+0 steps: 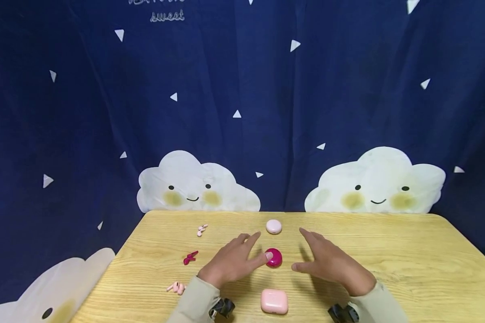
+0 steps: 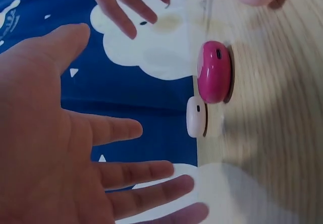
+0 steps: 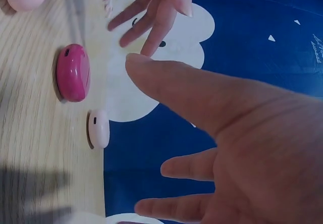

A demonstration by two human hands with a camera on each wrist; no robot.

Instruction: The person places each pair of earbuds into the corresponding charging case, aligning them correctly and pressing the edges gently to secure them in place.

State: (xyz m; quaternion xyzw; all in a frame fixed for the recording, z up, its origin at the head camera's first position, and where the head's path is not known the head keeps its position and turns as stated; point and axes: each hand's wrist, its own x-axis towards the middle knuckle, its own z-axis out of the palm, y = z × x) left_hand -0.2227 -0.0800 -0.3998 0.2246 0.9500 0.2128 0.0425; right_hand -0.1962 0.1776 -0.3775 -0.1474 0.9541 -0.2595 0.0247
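Magenta case point(image 1: 275, 260) lies flat on the bench point(image 1: 408, 255) between my hands: at three o'clock from my left hand point(image 1: 232, 262), at nine o'clock from my right hand point(image 1: 331, 261). The left is nearer; its thumb crosses the case's edge in the head view, but the left wrist view shows it apart. Both hands hover with fingers spread, holding nothing. From above the case looks nearly round, so I find no long axis along the bench; side-on, it is a squat oval. White case point(image 1: 273, 226) sits at its twelve o'clock, pink case point(image 1: 274, 301) at its six, magenta buds point(image 1: 190, 257) at its nine. Any grasp, I judge, turns on lowering the left hand toward three o'clock.
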